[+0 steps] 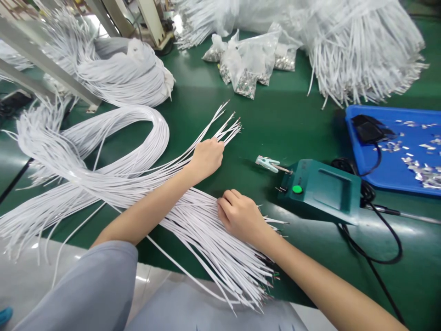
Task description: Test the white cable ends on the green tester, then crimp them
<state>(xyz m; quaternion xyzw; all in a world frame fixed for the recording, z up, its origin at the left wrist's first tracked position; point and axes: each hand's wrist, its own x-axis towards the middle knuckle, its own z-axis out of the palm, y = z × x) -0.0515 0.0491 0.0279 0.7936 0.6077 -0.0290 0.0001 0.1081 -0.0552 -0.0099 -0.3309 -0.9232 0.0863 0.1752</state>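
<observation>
My left hand (206, 157) is closed around a small bunch of white cables (223, 126) whose stripped ends fan out up and to the right over the green table (275, 119). My right hand (241, 216) rests with fingers curled on a flat sheaf of white cables (206, 230) that runs toward the table's near edge. Both sheaves trail back left into a big looped bundle of white cable (103, 170). Just right of my hands sits a small green bench machine (322, 189) with a green button and a pale clip at its left end.
A blue tray (396, 170) with metal bits and a black pedal-like part lies at right. Clear bags of metal terminals (248, 59) sit at the back. More white cable heaps (361, 50) are at back right and back left (127, 73). Black cords loop from the machine.
</observation>
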